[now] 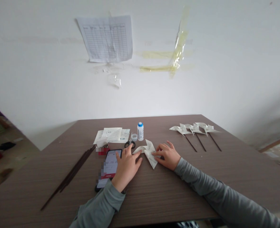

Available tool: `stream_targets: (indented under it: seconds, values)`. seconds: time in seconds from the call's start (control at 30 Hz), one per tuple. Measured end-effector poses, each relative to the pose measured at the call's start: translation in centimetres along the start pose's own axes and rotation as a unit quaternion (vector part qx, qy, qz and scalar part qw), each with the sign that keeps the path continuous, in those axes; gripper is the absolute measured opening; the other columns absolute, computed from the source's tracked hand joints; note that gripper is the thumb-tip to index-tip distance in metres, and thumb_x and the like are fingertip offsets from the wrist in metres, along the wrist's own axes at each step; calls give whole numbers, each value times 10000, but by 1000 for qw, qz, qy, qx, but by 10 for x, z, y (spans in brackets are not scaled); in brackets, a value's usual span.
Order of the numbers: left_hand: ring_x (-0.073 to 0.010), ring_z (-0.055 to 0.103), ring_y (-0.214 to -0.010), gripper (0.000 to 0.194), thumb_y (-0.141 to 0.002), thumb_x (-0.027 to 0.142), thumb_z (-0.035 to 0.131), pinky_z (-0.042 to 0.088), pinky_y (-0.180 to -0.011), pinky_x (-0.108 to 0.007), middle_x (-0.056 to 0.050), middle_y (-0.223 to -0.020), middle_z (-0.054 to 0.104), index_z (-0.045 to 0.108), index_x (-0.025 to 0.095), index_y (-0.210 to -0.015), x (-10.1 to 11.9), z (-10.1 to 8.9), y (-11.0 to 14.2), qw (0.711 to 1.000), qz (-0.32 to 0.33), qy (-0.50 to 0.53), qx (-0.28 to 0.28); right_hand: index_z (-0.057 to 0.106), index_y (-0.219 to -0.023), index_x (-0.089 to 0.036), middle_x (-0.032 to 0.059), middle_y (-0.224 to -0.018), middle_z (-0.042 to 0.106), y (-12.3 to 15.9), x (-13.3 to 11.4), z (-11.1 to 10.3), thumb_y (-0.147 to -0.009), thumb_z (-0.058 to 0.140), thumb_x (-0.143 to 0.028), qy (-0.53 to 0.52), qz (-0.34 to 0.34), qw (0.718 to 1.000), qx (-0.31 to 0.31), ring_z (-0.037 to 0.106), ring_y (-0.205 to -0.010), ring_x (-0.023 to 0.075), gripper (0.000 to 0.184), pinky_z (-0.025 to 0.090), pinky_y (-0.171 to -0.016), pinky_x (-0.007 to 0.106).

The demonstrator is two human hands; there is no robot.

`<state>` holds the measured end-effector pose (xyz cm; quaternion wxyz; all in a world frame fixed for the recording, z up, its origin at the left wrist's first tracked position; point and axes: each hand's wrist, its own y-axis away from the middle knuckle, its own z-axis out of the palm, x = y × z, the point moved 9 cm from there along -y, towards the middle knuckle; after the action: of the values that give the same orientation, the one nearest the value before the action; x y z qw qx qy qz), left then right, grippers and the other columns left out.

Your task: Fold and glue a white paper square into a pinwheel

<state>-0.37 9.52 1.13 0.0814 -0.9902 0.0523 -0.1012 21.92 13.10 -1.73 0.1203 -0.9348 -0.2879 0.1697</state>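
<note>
A folded white paper pinwheel (pixel 148 152) lies flat on the brown table (pixel 154 196) between my two hands. My left hand (pixel 126 166) rests palm down with fingers spread; its thumb touches the paper's left tip and its other fingers lie over a phone (pixel 108 167). My right hand (pixel 167 155) lies to the right of the paper, fingers stretched out with the fingertips pressing its right edge. Neither hand grips anything.
Behind the paper stand a glue bottle (pixel 140 131), a small cap (pixel 134 137), scissors (pixel 129 144) and a stack of printed sheets (pixel 112 134). Thin dark sticks (pixel 70 174) lie at left. Three finished pinwheels on sticks (pixel 195 131) lie at right. Wall behind carries a taped sheet (pixel 106 38).
</note>
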Motion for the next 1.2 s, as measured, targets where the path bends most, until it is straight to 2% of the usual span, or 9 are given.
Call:
stream_targets:
  seconds: [0.17,0.33,0.5,0.67,0.77,0.9,1.0,1.1,1.2]
  values:
    - [-517,641,-1800,476,-1209,284,762,495,-1489,-932,-104,-1979,682,962,486,-1591,-2,-5,0,1000,7,13,-10,1025,-1363,-399,80,-1254,927,0,-3,-2,-1124,900,-331,17,-8,1000,18,863,-1239,333,279,550,-1434,743]
    - [-510,631,-1820,506,-1232,275,718,435,-1509,-965,-110,-2007,659,942,496,-1628,0,-10,1,999,8,31,-27,1023,-1316,-380,85,-1278,942,-1,-2,-3,-1122,890,-316,24,17,1000,7,888,-1262,356,244,535,-1448,770]
    - [-514,621,-1823,525,-1232,282,687,418,-1512,-974,-112,-2001,665,932,490,-1647,-1,-7,0,999,9,28,-35,1024,-1257,-370,73,-1249,940,-2,-1,-5,-1096,906,-290,30,23,999,14,896,-1250,347,215,549,-1436,726]
    - [-549,651,-1746,445,-1185,298,739,433,-1473,-1010,-125,-1966,701,993,424,-1528,-9,-1,2,1000,7,1,-15,1013,-1239,-362,70,-1231,935,0,3,-2,-1102,890,-314,12,11,1000,20,885,-1230,332,190,542,-1424,710]
    - [-545,681,-1703,409,-1173,284,762,456,-1466,-995,-114,-1945,723,1012,417,-1468,-11,-1,3,1000,6,-9,2,998,-1246,-335,77,-1200,939,-2,7,-1,-1087,902,-296,-16,3,1000,26,892,-1143,320,190,574,-1401,681]
    - [-546,715,-1657,384,-1165,296,777,503,-1441,-975,-101,-1912,751,1023,435,-1425,-13,-1,2,1000,4,-7,6,977,-1315,-289,74,-1151,937,-14,18,-3,-1097,859,-221,-72,-11,997,37,889,-1005,271,257,681,-1273,562]
    - [-541,704,-1653,392,-1164,303,768,513,-1429,-957,-132,-1912,746,1014,405,-1452,-14,0,1,1000,11,-4,2,956,-1480,-269,131,-1334,943,-29,28,-10,-1144,805,-212,-104,-27,993,51,914,-1141,301,373,730,-1200,529]
    - [-536,691,-1667,414,-1174,300,747,494,-1443,-951,-131,-1930,728,1006,412,-1477,-14,0,3,1000,7,-8,-5,939,-1578,-279,187,-1578,891,-48,32,-15,-1148,829,-212,-122,-52,990,49,859,-1482,376,449,710,-1307,583]
    - [-541,684,-1691,417,-1181,297,756,483,-1458,-953,-121,-1931,725,1004,432,-1489,-13,-2,5,1000,1,-13,-10,955,-1562,-308,181,-1709,836,-71,31,-14,-1172,858,-254,-140,-68,987,34,817,-1570,359,405,672,-1393,586]
